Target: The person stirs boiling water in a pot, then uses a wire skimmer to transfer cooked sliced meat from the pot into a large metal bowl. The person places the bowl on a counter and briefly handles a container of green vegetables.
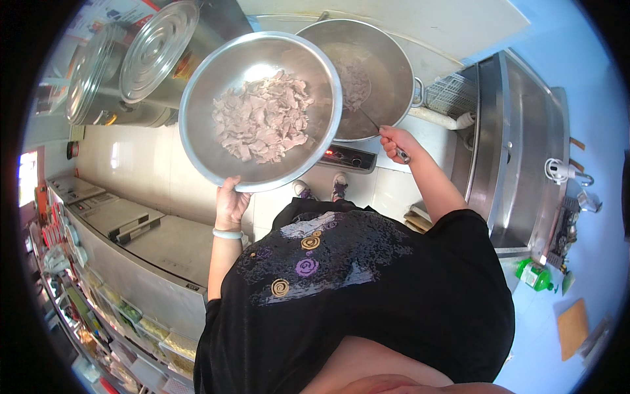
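My left hand [232, 201] grips the near rim of a wide stainless steel bowl [261, 175], its thumb over the edge. Sliced, pale cooked meat [263, 118] lies in the bowl. At the right, my right hand [395, 144] is closed around the handle of a ladle or strainer [372, 122]. The tool's head reaches into a large metal pot [393, 64], with more meat slices [353, 83] on it; its exact shape is hidden. Cloudy liquid fills part of the pot. The bowl is held beside the pot and overlaps its left edge in view.
Under the pot is an electric cooker [352, 158] with a lit display. Lidded steel containers [160, 54] stand at upper left. A stainless sink unit [521, 147] is on the right, a steel counter [167, 246] on the left. A green bottle [536, 276] stands at lower right.
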Demonstrator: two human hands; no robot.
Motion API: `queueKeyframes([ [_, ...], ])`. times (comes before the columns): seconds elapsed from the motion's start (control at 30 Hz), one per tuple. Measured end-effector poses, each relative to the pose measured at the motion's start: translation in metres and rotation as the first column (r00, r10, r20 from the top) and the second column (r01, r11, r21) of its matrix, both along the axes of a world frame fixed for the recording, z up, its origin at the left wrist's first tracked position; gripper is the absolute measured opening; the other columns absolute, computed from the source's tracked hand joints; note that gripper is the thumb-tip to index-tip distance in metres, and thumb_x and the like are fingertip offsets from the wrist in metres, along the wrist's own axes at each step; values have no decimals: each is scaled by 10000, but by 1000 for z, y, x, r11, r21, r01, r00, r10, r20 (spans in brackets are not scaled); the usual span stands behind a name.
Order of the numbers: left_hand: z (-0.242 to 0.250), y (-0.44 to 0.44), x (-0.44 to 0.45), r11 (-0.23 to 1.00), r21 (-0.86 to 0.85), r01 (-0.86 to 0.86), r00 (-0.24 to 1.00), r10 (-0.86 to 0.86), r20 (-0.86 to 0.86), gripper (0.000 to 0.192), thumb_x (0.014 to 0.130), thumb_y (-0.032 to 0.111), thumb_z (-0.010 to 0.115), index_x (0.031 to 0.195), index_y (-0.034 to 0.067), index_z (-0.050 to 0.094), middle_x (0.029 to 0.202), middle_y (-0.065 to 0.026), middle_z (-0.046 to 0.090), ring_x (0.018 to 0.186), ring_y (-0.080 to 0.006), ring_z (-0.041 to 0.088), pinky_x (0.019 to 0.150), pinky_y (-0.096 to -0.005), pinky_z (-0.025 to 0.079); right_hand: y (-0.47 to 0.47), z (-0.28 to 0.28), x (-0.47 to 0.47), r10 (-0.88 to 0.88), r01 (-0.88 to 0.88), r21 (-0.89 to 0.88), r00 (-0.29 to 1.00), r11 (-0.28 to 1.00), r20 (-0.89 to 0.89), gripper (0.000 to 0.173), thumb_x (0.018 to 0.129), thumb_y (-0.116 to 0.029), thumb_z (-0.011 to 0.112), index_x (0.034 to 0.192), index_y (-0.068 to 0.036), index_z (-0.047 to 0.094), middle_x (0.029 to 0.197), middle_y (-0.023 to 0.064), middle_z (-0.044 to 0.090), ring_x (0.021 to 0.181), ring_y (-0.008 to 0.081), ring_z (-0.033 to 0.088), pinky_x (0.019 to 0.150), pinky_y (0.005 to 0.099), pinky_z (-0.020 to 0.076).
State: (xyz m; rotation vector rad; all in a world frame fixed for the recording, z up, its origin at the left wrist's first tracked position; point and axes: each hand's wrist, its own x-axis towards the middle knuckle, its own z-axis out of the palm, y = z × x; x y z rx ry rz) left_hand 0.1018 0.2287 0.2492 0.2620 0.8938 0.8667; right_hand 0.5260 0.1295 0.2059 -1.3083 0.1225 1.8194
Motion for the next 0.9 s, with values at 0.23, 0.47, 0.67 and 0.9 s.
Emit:
queueKeyframes([
  [0.23, -10, 2, -9, 999, 8, 47, 999, -47, -8, 401, 779, -7, 424, 1158, -79, 316, 1071, -231, 497, 941, -363, 560, 808, -463, 503, -61, 22, -12, -64, 51, 113, 991, 992, 115, 267, 894, -145, 446, 1160, -145, 425, 599, -28, 427, 365, 30, 335, 294, 177, 270],
  [0.47, -11, 7, -6, 996, -74, 54, 998, -51, 42, 323, 786, 4, 418, 1079, -119, 362, 1060, -239, 504, 934, -363, 562, 809, -472, 498, -78, 9, -31, -177, 165, 136, 981, 977, 79, 217, 898, -155, 450, 1115, -161, 457, 594, -32, 423, 360, 22, 315, 303, 173, 276],
  [0.67, -26, 7, -22, 993, -16, 116, 992, -116, 47, 293, 794, 20, 418, 1037, -142, 394, 1015, -240, 536, 950, -355, 558, 839, -458, 484, -83, 20, -36, -159, 142, 198, 985, 970, 73, 227, 892, -153, 452, 1118, -162, 460, 592, -29, 425, 359, 25, 324, 304, 172, 284],
  [0.9, -13, 5, -2, 998, -11, 69, 996, -68, 52, 342, 816, 15, 396, 1105, -151, 318, 1105, -272, 475, 973, -376, 543, 850, -484, 484, -83, 3, -33, -143, 133, 134, 988, 982, 65, 265, 899, -150, 433, 1162, -162, 404, 580, -16, 434, 354, 42, 336, 305, 194, 268],
])
